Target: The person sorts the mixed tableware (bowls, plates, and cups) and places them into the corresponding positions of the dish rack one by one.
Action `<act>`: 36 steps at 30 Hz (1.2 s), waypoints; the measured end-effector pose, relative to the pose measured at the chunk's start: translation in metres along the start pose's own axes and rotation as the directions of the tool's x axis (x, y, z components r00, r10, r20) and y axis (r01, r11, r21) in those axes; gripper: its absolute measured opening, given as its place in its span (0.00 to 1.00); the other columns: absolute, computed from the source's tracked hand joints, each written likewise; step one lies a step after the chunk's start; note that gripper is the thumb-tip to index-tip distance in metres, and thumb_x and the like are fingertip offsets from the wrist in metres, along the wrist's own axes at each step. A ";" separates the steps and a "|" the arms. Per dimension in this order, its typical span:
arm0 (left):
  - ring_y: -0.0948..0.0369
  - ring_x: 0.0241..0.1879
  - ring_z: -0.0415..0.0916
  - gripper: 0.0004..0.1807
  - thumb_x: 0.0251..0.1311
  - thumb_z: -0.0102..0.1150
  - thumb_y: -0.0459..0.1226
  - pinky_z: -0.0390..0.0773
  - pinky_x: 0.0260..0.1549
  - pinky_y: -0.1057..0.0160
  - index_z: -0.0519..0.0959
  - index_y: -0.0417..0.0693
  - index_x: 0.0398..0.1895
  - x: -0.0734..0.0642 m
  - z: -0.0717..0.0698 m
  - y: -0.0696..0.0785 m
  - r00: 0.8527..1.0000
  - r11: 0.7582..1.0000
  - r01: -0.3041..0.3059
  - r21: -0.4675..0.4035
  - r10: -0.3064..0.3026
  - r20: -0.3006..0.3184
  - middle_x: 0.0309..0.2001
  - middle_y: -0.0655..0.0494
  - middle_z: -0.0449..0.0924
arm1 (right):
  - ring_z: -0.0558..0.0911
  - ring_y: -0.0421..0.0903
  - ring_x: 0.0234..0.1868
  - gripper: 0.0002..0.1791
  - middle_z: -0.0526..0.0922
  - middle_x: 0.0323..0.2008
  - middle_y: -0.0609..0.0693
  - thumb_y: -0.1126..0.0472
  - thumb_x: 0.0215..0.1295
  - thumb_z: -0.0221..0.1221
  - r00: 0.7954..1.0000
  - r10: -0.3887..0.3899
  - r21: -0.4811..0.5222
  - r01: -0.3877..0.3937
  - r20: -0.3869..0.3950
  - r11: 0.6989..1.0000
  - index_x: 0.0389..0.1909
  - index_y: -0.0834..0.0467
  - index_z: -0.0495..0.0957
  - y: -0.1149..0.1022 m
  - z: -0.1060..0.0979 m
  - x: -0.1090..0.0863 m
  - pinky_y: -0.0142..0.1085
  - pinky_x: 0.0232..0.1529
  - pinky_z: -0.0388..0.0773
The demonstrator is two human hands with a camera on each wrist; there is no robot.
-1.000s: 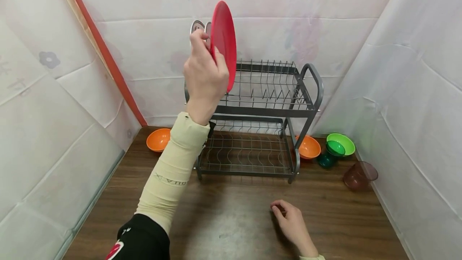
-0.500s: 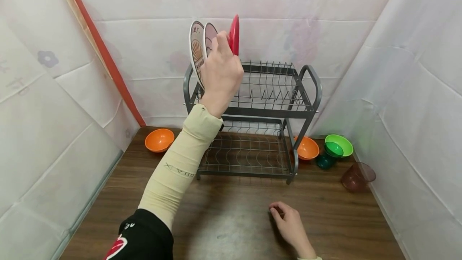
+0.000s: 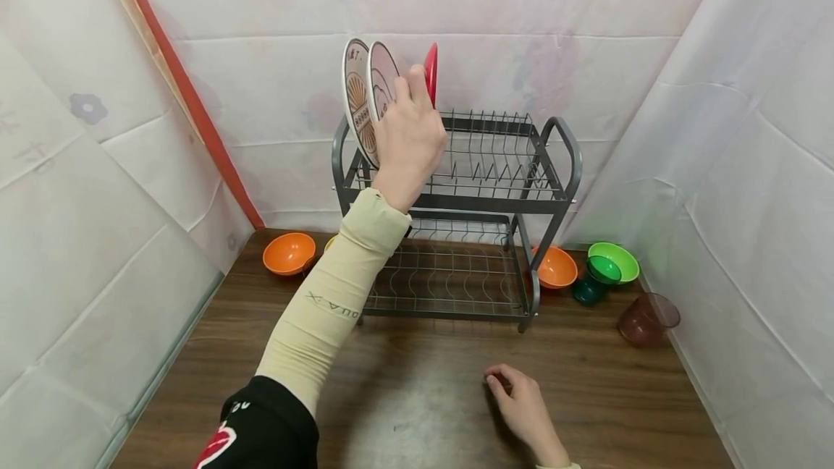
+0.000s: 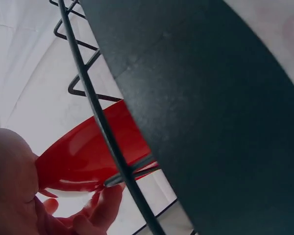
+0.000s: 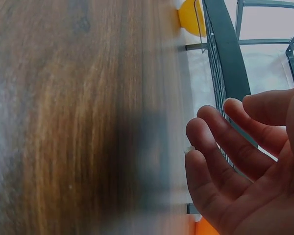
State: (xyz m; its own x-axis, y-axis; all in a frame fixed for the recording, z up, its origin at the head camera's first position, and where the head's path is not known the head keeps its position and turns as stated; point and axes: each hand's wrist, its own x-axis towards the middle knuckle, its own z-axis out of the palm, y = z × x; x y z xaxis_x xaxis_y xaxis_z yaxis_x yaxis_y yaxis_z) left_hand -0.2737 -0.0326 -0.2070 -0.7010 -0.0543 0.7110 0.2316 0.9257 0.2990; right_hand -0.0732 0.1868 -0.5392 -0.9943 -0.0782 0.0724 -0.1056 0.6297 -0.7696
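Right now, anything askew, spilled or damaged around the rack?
Nothing clearly stands out. Two patterned plates stand on edge in the rack's upper tier; the left hand grips the red plate there. No visible spill or breakage. The purple cup, right, may be tilted; this angle can't settle it.

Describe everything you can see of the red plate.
The red plate looks smooth, glossy and plain, perhaps plastic. It is held roughly upright, nearly edge-on in the head view, at the upper tier of the dish rack, right of two patterned plates. The left hand grips its edge, hiding much of it. Whether it rests on the rack is unclear.
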 end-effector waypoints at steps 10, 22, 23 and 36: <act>0.50 0.19 0.74 0.29 0.66 0.45 0.33 0.76 0.17 0.55 0.52 0.48 0.69 0.001 -0.007 0.002 0.995 0.999 -0.026 0.041 0.022 0.095 0.47 0.43 0.68 | 0.81 0.38 0.38 0.04 0.85 0.37 0.40 0.63 0.70 0.61 1.000 0.017 -0.009 -0.017 -0.007 1.000 0.40 0.53 0.84 0.000 0.001 -0.001 0.34 0.38 0.78; 0.47 0.42 0.81 0.29 0.67 0.56 0.36 0.83 0.41 0.52 0.63 0.36 0.68 -0.009 -0.033 -0.006 0.996 0.999 -0.037 0.002 0.037 0.084 0.52 0.40 0.72 | 0.82 0.38 0.38 0.04 0.85 0.38 0.40 0.62 0.70 0.61 1.000 0.004 -0.010 -0.005 -0.016 1.000 0.40 0.53 0.84 0.005 -0.002 -0.001 0.35 0.38 0.78; 0.46 0.41 0.81 0.29 0.66 0.57 0.36 0.83 0.41 0.52 0.63 0.35 0.68 -0.010 -0.034 -0.007 0.996 0.999 -0.039 -0.001 0.039 0.085 0.52 0.40 0.72 | 0.82 0.38 0.38 0.04 0.85 0.38 0.41 0.62 0.70 0.61 1.000 0.003 -0.018 -0.004 -0.020 1.000 0.40 0.53 0.84 0.006 -0.003 -0.001 0.35 0.38 0.78; 0.45 0.57 0.74 0.35 0.63 0.62 0.38 0.79 0.49 0.47 0.64 0.32 0.70 -0.032 -0.042 -0.012 0.991 0.998 -0.067 -0.005 0.068 0.115 0.69 0.39 0.65 | 0.82 0.40 0.39 0.04 0.85 0.37 0.41 0.62 0.70 0.61 1.000 0.018 -0.038 -0.019 -0.025 0.999 0.40 0.53 0.84 0.008 -0.009 0.000 0.36 0.39 0.78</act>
State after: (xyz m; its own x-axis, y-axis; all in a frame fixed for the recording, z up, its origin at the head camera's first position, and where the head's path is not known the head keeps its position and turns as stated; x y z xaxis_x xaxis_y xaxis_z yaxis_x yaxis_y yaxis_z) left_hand -0.2253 -0.0576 -0.2068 -0.7564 0.0516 0.6520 0.2814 0.9256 0.2532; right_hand -0.0738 0.1986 -0.5399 -0.9961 -0.0473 0.0747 -0.0873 0.6599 -0.7463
